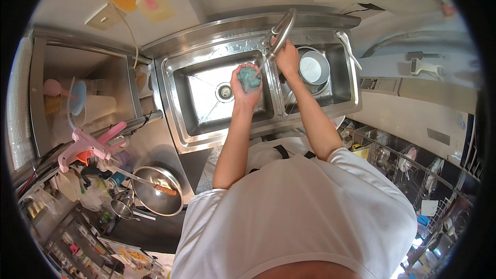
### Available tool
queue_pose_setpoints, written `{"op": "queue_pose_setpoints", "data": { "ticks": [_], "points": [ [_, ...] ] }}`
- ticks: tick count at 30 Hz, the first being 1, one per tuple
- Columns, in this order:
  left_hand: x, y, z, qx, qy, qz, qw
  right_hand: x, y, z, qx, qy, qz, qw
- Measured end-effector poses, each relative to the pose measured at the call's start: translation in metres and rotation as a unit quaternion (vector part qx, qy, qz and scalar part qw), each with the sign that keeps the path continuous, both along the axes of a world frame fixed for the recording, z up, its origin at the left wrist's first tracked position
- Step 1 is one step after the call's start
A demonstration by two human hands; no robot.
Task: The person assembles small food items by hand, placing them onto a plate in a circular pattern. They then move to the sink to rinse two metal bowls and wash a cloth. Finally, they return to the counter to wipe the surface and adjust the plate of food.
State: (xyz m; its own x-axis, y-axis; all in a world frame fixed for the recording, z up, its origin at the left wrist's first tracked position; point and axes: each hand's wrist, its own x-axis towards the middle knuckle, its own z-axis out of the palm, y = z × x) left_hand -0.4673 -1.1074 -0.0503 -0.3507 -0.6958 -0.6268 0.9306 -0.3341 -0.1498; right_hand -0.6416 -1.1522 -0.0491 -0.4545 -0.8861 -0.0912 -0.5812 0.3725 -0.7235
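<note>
The left hand (246,85) is closing its fingers around a teal sponge (249,78), holding it over the left basin (204,111) of the steel double sink, near that basin's right wall and just right of the drain (225,91). The right hand (287,58) is gripping the curved steel faucet (281,33) near its base, at the back edge of the sink above the divider between the basins. Just right of that hand, a round steel pot (314,67) is sitting in the right basin (338,90). Farther out, on the counter by the sink's front left corner, a steel pan (156,190) is lying with a smaller strainer (122,207) beside it. A pink tool (85,147) is resting near the counter's left edge.
</note>
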Motion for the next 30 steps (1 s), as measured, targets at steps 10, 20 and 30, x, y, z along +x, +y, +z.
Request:
{"op": "queue_pose_setpoints", "data": {
  "ticks": [10, 20, 30],
  "points": [
    [-0.137, 0.019, -0.074, -0.403, -0.677, -0.117, 0.605, -0.013, 0.062, -0.027, -0.021, -0.684, -0.178, 0.707],
    [-0.233, 0.012, -0.004, -0.257, -0.823, -0.201, 0.464, -0.106, 0.103, 0.024, -0.048, -0.636, -0.089, 0.765],
    [-0.28, 0.024, 0.014, -0.21, -0.75, -0.169, 0.604, -0.157, 0.082, 0.045, 0.062, -0.546, -0.07, 0.832]
  ]
}}
